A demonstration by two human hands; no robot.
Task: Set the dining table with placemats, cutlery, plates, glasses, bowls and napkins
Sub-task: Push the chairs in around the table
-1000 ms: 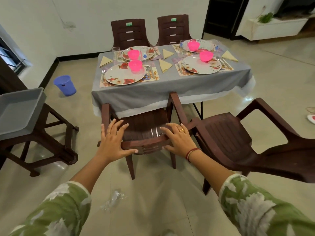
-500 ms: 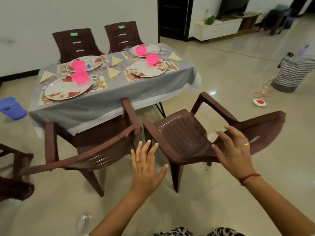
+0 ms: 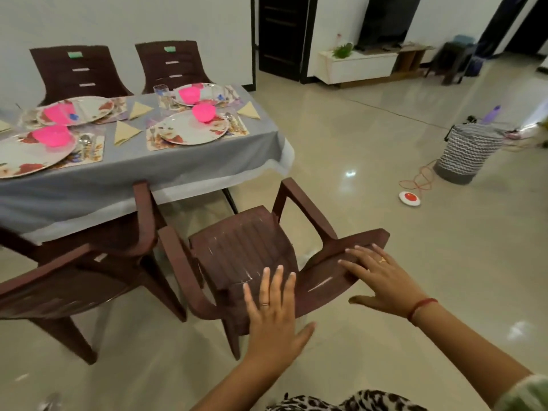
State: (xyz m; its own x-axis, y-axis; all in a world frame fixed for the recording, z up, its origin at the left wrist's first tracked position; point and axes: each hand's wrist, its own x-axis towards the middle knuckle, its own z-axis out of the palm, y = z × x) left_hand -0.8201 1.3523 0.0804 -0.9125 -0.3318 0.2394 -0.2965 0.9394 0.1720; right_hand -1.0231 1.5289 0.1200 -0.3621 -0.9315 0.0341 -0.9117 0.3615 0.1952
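1. Head view, lower centre of the frame: the left hand point(image 3: 274, 314) has its fingers point(image 3: 278, 284) spread flat and open over the backrest of the dark brown ribbed plastic armchair point(image 3: 246, 247); I cannot tell whether it touches. The right hand point(image 3: 378, 280) lies open-palmed on the top rail, gripping nothing. With no closed hold, a push could let the palms slide off the glossy plastic.
2. The chair stands angled, its near armrest close beside the second brown plastic armchair point(image 3: 89, 262) at lower left. Pushed straight in, the two armrests could knock or lock together.
3. The grey-clothed counter point(image 3: 178, 173) at upper left looks fully laid: floral plates point(image 3: 189, 130), pink plastic bowls point(image 3: 204, 112), folded yellow napkins point(image 3: 126, 132), placemats, cutlery and a clear glass point(image 3: 161, 94). A hard shove into the counter leg could jolt these, and the glass seems likeliest to topple.
4. The cloth's overhanging hem point(image 3: 255, 176) hangs near the chair arms and could snag, dragging settings towards the edge.
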